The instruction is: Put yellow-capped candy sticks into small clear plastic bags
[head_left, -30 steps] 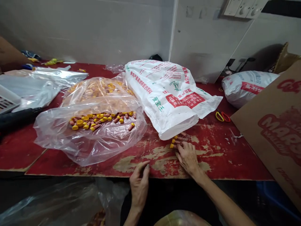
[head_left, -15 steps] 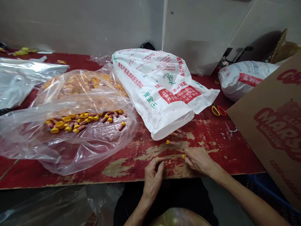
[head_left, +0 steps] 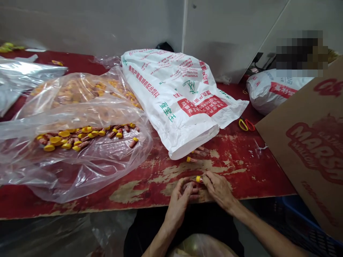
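My right hand (head_left: pixel 220 191) pinches a small yellow-capped tube (head_left: pixel 199 179), its cap pointing left toward the other hand. Close by, my left hand (head_left: pixel 180 201) is loosely curved, thumb apart from the fingers; I see nothing held in it. Just beyond both hands, another yellow-capped clear tube (head_left: pixel 193 160) lies on the table, with more clear tubes (head_left: pixel 201 150) partly under the mouth of a white woven sack (head_left: pixel 187 96). To the left, a clear plastic bag (head_left: pixel 107 171) holds many short yellow-capped tubes (head_left: pixel 85 135) with reddish-brown contents.
The red, worn tabletop (head_left: pixel 227 164) ends just before my lap. Scissors (head_left: pixel 246 124) with yellow and red handles lie right of the sack. A cardboard box (head_left: pixel 308 142) and a second sack (head_left: pixel 268 91) stand at the right. Silvery film (head_left: pixel 32 73) lies far left. An area upper right is pixelated.
My right hand has come left and toward me with the yellow-capped tube, now beside my left hand. The left hand's fingers have spread somewhat. The camera view has shifted slightly.
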{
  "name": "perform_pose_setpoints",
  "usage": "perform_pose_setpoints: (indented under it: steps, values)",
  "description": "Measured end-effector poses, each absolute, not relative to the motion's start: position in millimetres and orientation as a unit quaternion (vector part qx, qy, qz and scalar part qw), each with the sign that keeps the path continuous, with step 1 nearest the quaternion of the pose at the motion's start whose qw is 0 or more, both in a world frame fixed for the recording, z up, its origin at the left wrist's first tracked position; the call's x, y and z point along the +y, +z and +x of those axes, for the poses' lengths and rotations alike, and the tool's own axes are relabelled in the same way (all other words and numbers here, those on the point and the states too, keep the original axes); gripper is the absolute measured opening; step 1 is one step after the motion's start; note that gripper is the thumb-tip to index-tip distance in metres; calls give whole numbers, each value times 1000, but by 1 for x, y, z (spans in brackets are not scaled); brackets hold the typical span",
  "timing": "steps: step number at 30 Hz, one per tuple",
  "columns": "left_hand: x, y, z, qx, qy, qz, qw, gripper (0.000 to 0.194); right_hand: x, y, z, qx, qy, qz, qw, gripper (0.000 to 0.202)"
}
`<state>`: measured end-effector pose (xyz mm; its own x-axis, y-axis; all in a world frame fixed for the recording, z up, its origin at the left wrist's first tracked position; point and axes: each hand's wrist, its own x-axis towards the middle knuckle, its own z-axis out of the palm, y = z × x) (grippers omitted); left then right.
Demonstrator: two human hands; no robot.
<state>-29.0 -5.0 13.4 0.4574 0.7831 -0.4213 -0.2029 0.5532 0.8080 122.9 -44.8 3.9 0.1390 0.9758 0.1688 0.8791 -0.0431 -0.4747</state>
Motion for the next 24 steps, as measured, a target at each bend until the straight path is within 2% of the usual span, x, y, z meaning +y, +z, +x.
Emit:
perform_pose_setpoints:
  steps: [1, 3, 6, 9, 11, 13, 15, 18, 20, 24]
  values:
    - [-7, 13, -30, 397, 329, 323, 794, 47, -50, 3, 114, -648, 108, -693, 297, 30]
    - [-8, 11, -31, 379, 362, 267, 809, 44, -55, 4, 100, -678, 105, -635, 354, 28]
    - [-6, 11, -34, 388, 407, 211, 800, 44, -40, 7, 101, -701, 24, -623, 346, 28]
    - [-4, 16, -38, 404, 409, 201, 793, 44, -5, 5, 119, -673, -70, -689, 261, 26]
    - [-4, 19, -40, 410, 402, 206, 792, 46, 14, 2, 127, -681, -96, -701, 189, 24]
    - [-5, 20, -42, 409, 394, 209, 796, 47, 23, 0, 129, -702, -101, -688, 155, 22]
    - [-6, 20, -43, 410, 389, 206, 799, 47, 19, 3, 129, -716, -73, -678, 148, 18]
    - [-5, 17, -44, 400, 386, 204, 806, 45, 0, 23, 138, -734, 35, -668, 117, 17]
    - [-3, 17, -44, 383, 381, 201, 817, 42, -11, 39, 146, -735, 77, -672, 46, 20]
    - [-1, 16, -44, 364, 364, 173, 839, 36, -12, 51, 149, -724, 71, -679, -102, 21]
